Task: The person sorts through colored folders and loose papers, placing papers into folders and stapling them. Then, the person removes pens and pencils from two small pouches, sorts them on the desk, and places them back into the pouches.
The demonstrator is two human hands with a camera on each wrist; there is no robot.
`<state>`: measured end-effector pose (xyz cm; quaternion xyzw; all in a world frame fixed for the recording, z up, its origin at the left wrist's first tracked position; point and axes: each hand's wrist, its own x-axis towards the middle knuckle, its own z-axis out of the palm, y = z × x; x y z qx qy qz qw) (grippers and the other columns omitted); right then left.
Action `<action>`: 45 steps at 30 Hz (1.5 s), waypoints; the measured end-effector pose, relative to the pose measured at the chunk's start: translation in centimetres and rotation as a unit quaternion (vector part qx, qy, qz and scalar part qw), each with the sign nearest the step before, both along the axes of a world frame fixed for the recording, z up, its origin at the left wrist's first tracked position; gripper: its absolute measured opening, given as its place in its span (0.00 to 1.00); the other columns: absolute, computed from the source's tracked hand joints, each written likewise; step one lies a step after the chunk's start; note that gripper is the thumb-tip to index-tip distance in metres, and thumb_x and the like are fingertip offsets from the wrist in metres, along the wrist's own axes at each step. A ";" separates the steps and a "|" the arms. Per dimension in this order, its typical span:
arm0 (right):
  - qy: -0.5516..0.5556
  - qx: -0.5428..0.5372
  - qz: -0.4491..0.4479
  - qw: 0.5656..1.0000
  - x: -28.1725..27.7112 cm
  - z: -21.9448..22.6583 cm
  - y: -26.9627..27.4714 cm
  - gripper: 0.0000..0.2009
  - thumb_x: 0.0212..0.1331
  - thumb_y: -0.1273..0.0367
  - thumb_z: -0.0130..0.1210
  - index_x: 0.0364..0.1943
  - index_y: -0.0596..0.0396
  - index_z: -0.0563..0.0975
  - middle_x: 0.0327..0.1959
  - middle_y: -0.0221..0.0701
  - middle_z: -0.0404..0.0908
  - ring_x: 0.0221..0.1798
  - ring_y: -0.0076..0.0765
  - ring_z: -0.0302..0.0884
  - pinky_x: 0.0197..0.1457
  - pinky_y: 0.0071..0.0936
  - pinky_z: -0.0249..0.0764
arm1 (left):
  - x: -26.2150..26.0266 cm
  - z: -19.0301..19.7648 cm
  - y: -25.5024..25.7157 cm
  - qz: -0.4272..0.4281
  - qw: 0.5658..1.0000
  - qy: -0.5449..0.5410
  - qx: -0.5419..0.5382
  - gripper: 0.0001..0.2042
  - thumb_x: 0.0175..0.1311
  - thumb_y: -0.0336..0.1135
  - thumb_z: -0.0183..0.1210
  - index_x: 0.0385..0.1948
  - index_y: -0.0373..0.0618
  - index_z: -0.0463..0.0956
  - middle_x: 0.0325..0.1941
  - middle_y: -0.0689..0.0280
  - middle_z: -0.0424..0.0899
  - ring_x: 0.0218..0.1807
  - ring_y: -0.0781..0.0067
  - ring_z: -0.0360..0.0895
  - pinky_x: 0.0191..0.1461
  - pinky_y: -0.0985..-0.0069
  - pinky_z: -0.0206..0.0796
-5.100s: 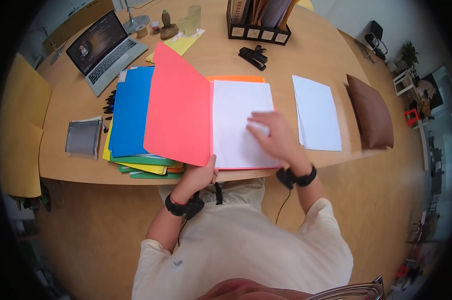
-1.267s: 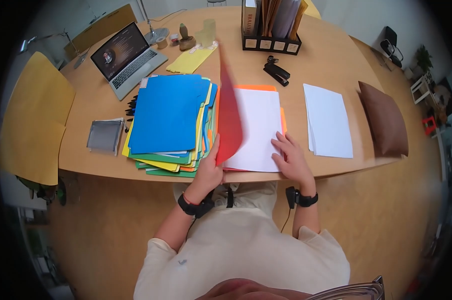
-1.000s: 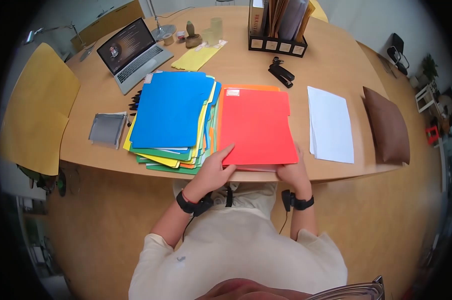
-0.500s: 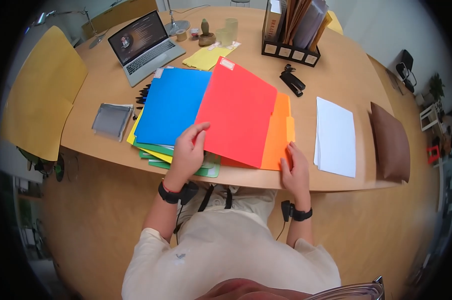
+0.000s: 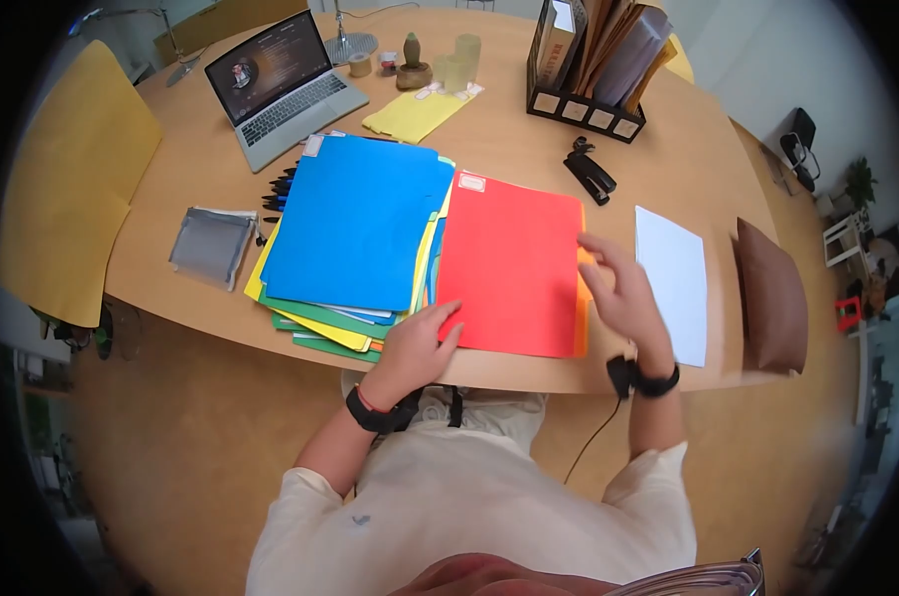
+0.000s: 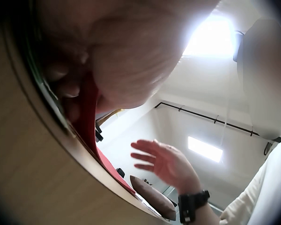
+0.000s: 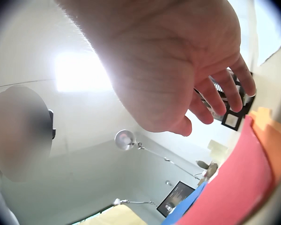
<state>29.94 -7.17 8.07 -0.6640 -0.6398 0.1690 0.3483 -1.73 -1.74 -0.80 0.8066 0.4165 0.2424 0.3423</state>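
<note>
A closed red folder (image 5: pixel 514 268) lies in front of the person, a white label at its top left corner. An orange folder (image 5: pixel 583 298) peeks out under its right edge. My left hand (image 5: pixel 410 348) grips the red folder's lower left corner; in the left wrist view the red edge (image 6: pixel 87 117) runs between the fingers and the palm. My right hand (image 5: pixel 623 293) hovers by the folder's right edge with fingers spread, and nothing is in it in the right wrist view. Left of the red folder is a stack of folders topped by a blue folder (image 5: pixel 355 223).
White sheets (image 5: pixel 673 278) and a brown cushion (image 5: pixel 770 298) lie to the right. A black stapler (image 5: pixel 591 177) and a file organizer (image 5: pixel 584 114) stand behind. A laptop (image 5: pixel 281 89), yellow papers (image 5: pixel 420 114), pens and a grey pouch (image 5: pixel 214 243) are on the left.
The red folder, open over white paper before, has been closed, lifted askew over the blue folder, then laid down squarely on the orange one. My right hand has risen off the folder's side.
</note>
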 end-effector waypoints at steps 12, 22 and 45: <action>-0.223 -0.135 0.031 0.965 -3.3 -6.9 40.0 0.27 0.68 0.53 0.59 0.58 0.64 0.84 0.59 0.56 0.85 0.64 0.58 0.83 0.69 0.44 0.78 | -0.8 0.5 2.2 -0.058 0.987 0.018 -0.149 0.24 0.76 0.42 0.62 0.68 0.39 0.75 0.64 0.49 0.85 0.65 0.47 0.83 0.67 0.60 0.75; -0.242 -0.159 0.008 0.957 -3.9 -10.7 48.4 0.24 0.59 0.53 0.63 0.49 0.60 0.88 0.51 0.52 0.89 0.56 0.57 0.87 0.60 0.43 0.81 | -1.3 1.9 3.8 -0.104 0.972 0.031 -0.207 0.27 0.76 0.44 0.62 0.70 0.39 0.71 0.64 0.48 0.84 0.62 0.44 0.83 0.64 0.57 0.75; -0.266 -0.168 0.171 0.934 -5.0 -7.9 24.1 0.21 0.73 0.56 0.56 0.59 0.57 0.83 0.58 0.45 0.85 0.58 0.56 0.83 0.65 0.47 0.77 | 0.8 -0.3 4.3 0.015 0.918 -0.090 -0.387 0.22 0.80 0.47 0.59 0.57 0.33 0.81 0.32 0.67 0.84 0.25 0.80 0.81 0.32 0.77 0.73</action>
